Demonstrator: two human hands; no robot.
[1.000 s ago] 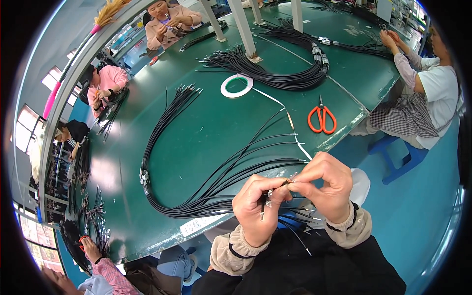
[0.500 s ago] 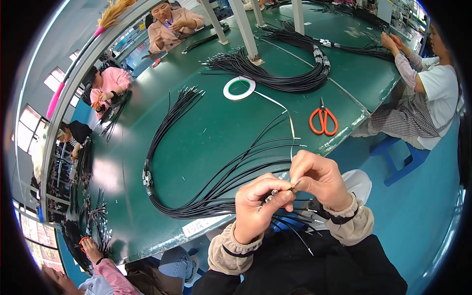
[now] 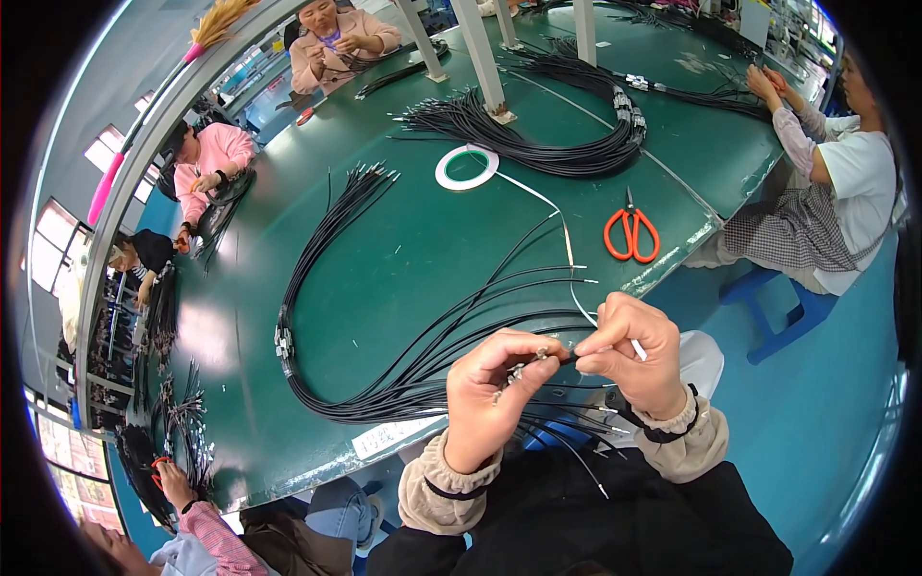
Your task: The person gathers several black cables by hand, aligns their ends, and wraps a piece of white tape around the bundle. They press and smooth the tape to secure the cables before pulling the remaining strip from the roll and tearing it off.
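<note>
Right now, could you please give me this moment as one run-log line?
left hand: grips black cable ends | right hand: pinches white tape strip at cable tip | tape roll, orange scissors: on green table

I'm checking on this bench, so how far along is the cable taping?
Done: cannot tell; no finished pile shows. In hand: left hand pinches the metal ends of thin black cables, right hand pulls narrow white tape from the white tape roll. Left: many loose ends in the bundle of long black cables.

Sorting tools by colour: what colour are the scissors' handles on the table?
Orange, seen best in the head view: the scissors lie on the green table.
</note>
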